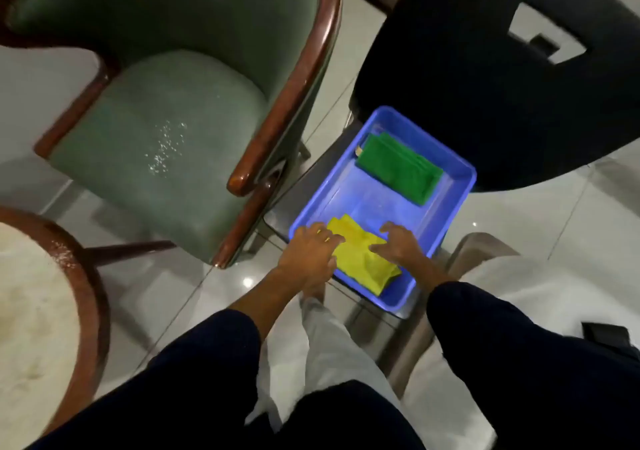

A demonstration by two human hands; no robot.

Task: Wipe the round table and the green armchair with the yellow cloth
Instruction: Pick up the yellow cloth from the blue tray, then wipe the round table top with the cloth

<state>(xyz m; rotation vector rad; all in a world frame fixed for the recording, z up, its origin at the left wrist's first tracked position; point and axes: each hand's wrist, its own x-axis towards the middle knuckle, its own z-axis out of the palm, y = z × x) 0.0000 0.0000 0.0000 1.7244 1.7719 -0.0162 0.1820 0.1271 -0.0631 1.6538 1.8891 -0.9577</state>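
Right now I am reaching both hands down into a blue plastic tray [446, 203], which I am using as my landmark. I judge this to be the very first step: picking up the yellow cloth [363, 255] before any wiping begins.

That cloth is lying folded and slightly rumpled in the tray's near end. My left hand [310, 250] is resting on its left edge, fingers spread and flat. My right hand [398, 243] is resting on its right side, fingers arched and also spread. Neither grip is closing yet; both are open, touching the cloth without pinching it.

At the tray's far end a green cloth [398, 169] is lying neatly folded, well apart from the yellow one. It looks stiffer and flatter.

To the left of the tray the green armchair [166, 138] is standing, with a smooth, padded seat, a curved back and glossy brown wooden arms. White specks, perhaps crumbs or droplets, are scattered across the seat. Further left of the tray, nearer to me, the round desk [31, 311] is showing a pale, mottled top inside a dark wooden rim, with more specks near its edge.

Beyond the tray a black chair [485, 86] is standing on shiny pale floor tiles.

Next, I judge, my fingers need to curl and gather the soft cloth, lifting only the yellow one.
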